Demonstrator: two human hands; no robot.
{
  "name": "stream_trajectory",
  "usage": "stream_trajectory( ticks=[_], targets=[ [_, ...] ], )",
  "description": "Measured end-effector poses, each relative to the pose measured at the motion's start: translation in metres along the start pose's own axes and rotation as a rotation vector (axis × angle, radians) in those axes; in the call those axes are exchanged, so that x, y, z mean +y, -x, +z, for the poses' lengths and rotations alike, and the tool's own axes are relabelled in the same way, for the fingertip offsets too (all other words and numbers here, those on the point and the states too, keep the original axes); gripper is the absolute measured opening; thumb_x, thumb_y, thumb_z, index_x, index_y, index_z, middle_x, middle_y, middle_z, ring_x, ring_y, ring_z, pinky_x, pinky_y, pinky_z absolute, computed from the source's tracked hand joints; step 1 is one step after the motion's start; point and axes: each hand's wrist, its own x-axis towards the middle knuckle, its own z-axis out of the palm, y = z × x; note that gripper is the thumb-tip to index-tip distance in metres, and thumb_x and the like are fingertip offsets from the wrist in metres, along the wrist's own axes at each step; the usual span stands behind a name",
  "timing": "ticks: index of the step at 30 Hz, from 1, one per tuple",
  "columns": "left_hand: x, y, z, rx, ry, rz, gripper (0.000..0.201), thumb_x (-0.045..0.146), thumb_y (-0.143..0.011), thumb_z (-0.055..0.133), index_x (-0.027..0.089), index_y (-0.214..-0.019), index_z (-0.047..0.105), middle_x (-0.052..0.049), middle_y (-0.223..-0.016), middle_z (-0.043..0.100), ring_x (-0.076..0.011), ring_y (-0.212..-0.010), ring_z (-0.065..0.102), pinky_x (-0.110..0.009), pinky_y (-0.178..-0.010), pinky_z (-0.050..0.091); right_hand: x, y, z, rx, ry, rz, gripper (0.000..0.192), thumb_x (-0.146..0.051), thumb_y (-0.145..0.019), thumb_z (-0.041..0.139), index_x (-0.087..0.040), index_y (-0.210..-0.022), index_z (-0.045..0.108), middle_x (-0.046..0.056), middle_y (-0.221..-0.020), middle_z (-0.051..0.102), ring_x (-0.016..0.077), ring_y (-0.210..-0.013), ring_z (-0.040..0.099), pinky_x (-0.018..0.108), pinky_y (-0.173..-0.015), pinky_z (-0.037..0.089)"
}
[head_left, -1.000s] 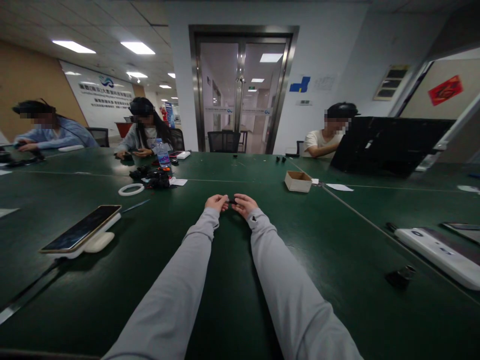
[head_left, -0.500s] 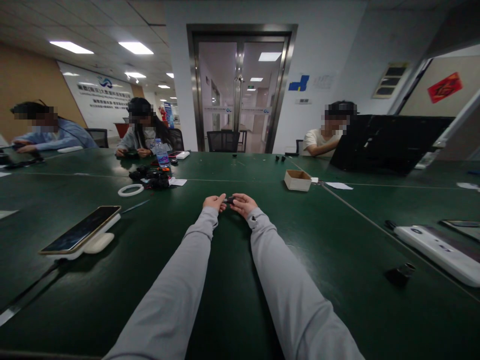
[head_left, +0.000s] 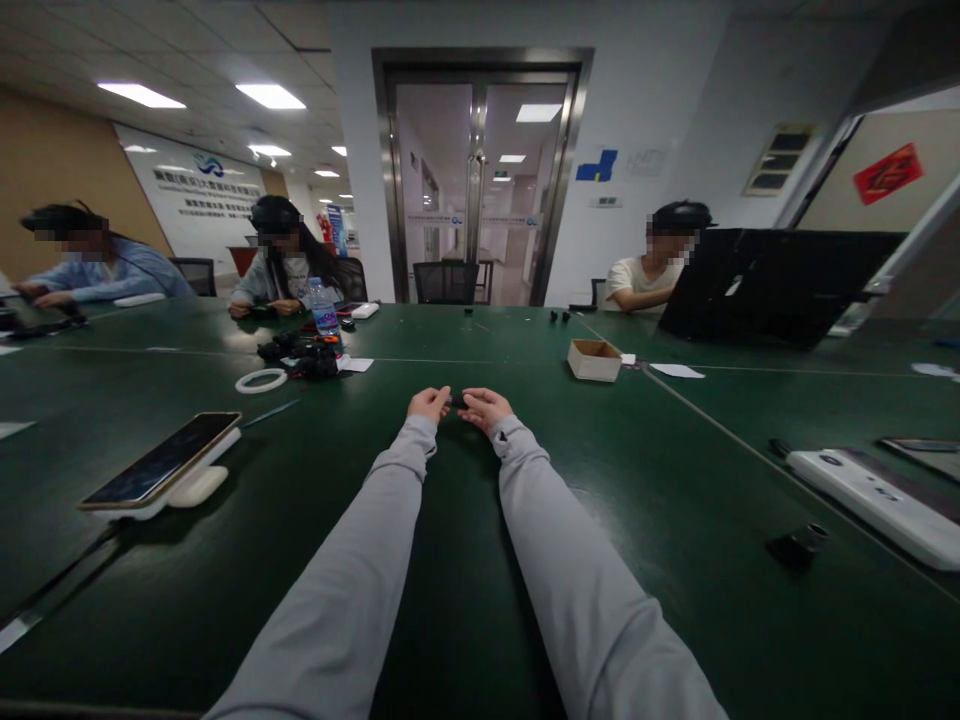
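Head view — hands (head_left: 459,405) unmoved, same clasp

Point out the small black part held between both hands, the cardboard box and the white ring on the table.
small black part (head_left: 458,402), head view, its exposed middle between the fingertips.
cardboard box (head_left: 594,366), head view, front wall.
white ring (head_left: 261,381), head view, near band.

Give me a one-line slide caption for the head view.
Both hands, left hand and right hand, pinch a small black part over the green table.
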Motion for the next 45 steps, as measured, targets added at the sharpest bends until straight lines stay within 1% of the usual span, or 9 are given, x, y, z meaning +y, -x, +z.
stream_trajectory(
  ticks=[10,14,16,19,24,28,33,36,45],
  targets=[
    [0.008,0.006,0.0,-0.215,0.218,0.087,0.036,0.027,-0.054,0.073,0.015,-0.086,0.061,-0.007,-0.088,0.064,-0.0135,-0.078,0.059,-0.025,-0.07,0.047,-0.003,-0.004,-0.002,0.153,0.017,0.012,0.018,-0.02,-0.072,0.066,-0.013,-0.07,0.05,0.002,-0.047,0.057,0.0132,-0.041,0.059,0.017,-0.035,0.048],
    [0.011,0.008,0.004,-0.099,0.165,-0.128,0.032,0.039,-0.072,0.057,0.015,-0.092,0.056,0.0,-0.061,0.056,-0.0069,-0.045,0.049,-0.019,-0.044,0.038,-0.002,-0.004,-0.001,0.136,0.023,0.013,0.02,-0.021,-0.069,0.069,-0.013,-0.068,0.051,0.003,-0.048,0.058,0.0129,-0.041,0.059,0.017,-0.035,0.048],
    [0.011,0.009,0.005,-0.079,0.098,-0.091,0.027,0.036,-0.075,0.052,0.014,-0.09,0.056,0.003,-0.052,0.048,-0.0052,-0.039,0.041,-0.017,-0.038,0.031,-0.003,-0.003,-0.001,0.131,0.031,0.018,0.019,-0.021,-0.069,0.069,-0.013,-0.069,0.052,0.003,-0.049,0.059,0.0127,-0.041,0.058,0.017,-0.036,0.048],
    [0.012,0.01,0.003,-0.135,0.07,0.038,0.027,0.021,-0.066,0.061,0.016,-0.092,0.057,0.002,-0.061,0.051,-0.0055,-0.048,0.046,-0.015,-0.041,0.034,-0.004,-0.001,-0.001,0.119,0.033,0.028,0.018,-0.02,-0.069,0.069,-0.012,-0.07,0.053,0.005,-0.051,0.06,0.013,-0.043,0.059,0.017,-0.038,0.049],
    [0.01,0.008,0.003,-0.161,0.051,-0.102,0.026,0.028,-0.075,0.049,0.015,-0.097,0.053,0.003,-0.057,0.049,-0.0055,-0.04,0.041,-0.016,-0.037,0.03,-0.006,0.0,-0.001,0.104,0.033,0.024,0.014,-0.018,-0.071,0.066,-0.011,-0.071,0.054,0.004,-0.05,0.06,0.0125,-0.042,0.059,0.017,-0.038,0.049],
    [0.007,0.007,0.005,-0.124,0.055,0.024,0.033,0.022,-0.066,0.059,0.017,-0.097,0.051,0.003,-0.063,0.051,-0.0043,-0.044,0.043,-0.015,-0.041,0.032,-0.004,-0.001,-0.001,0.091,0.033,0.016,0.015,-0.018,-0.069,0.068,-0.012,-0.071,0.054,0.004,-0.051,0.06,0.0129,-0.042,0.059,0.018,-0.038,0.05],
    [0.008,0.007,0.004,-0.157,0.044,-0.095,0.027,0.029,-0.077,0.045,0.016,-0.1,0.048,0.004,-0.057,0.048,-0.0046,-0.038,0.038,-0.016,-0.037,0.028,-0.004,-0.001,-0.002,0.082,0.024,0.007,0.015,-0.018,-0.069,0.068,-0.012,-0.07,0.054,0.005,-0.051,0.061,0.013,-0.042,0.059,0.018,-0.038,0.05],
    [0.008,0.007,0.004,-0.134,0.042,0.01,0.036,0.022,-0.068,0.057,0.018,-0.102,0.048,0.003,-0.065,0.051,-0.0042,-0.044,0.042,-0.015,-0.041,0.031,-0.005,0.0,-0.002,0.093,0.026,0.011,0.014,-0.018,-0.069,0.068,-0.012,-0.071,0.055,0.005,-0.052,0.061,0.0127,-0.042,0.059,0.017,-0.038,0.049],
    [0.008,0.007,0.004,-0.132,0.078,0.002,0.04,0.02,-0.063,0.06,0.018,-0.1,0.046,0.006,-0.06,0.048,-0.0046,-0.042,0.042,-0.016,-0.04,0.03,-0.005,0.001,-0.002,0.084,0.034,0.007,0.016,-0.019,-0.068,0.069,-0.012,-0.071,0.056,0.004,-0.051,0.06,0.0125,-0.042,0.059,0.017,-0.037,0.049]
  ],
)
